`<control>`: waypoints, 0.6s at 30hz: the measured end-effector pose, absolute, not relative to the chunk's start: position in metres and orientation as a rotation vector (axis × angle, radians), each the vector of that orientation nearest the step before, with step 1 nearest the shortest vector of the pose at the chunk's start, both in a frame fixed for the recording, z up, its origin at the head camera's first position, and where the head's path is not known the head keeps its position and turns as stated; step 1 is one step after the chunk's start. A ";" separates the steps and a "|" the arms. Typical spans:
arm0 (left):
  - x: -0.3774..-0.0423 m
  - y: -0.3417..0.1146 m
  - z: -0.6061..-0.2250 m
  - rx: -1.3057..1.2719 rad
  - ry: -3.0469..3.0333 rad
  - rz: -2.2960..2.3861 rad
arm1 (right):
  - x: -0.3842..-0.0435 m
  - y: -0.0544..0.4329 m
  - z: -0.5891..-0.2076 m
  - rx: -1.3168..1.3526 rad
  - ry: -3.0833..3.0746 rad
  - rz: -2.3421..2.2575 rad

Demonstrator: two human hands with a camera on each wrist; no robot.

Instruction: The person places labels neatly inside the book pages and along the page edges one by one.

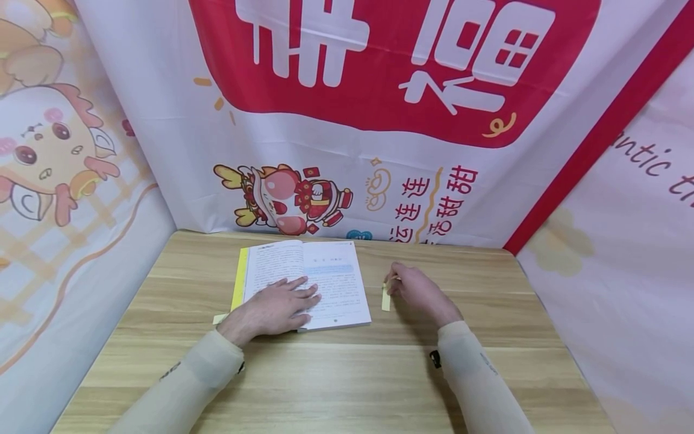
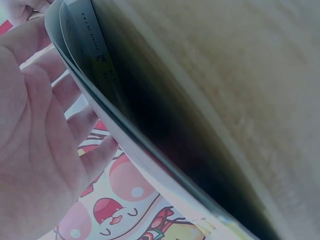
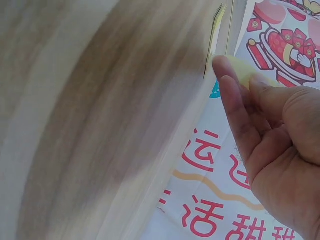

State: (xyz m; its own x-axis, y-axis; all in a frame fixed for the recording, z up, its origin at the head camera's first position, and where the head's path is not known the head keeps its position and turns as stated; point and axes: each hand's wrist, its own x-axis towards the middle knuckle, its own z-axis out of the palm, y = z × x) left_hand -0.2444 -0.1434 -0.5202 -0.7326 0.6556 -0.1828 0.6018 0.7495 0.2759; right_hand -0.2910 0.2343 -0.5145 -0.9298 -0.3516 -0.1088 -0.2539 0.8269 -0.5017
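Note:
An open book [image 1: 338, 301] lies on the table with its printed pages facing up. My left hand [image 1: 279, 306] rests on it with spread fingers across the middle and lower pages. In the left wrist view, the palm of that hand is against the book's edge [image 2: 145, 142]. To the right of the book, my right hand [image 1: 418, 292] pinches a small pale yellow paper slip [image 3: 244, 70] between thumb and fingers. A narrow yellow paper strip [image 1: 386, 299] lies on the table right beside those fingertips.
The wooden table [image 1: 325, 386] backs onto a hanging cloth [image 1: 179, 181] with red printing. A yellow cover edge [image 1: 239, 278] shows along the book's left side. By the left wrist lies another pale yellow paper piece [image 1: 219, 319]. Printed cloths also hang at both sides.

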 end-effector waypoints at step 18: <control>-0.244 -0.143 -0.521 0.968 2.671 0.291 | -0.282 0.225 -0.512 -0.488 2.765 -0.885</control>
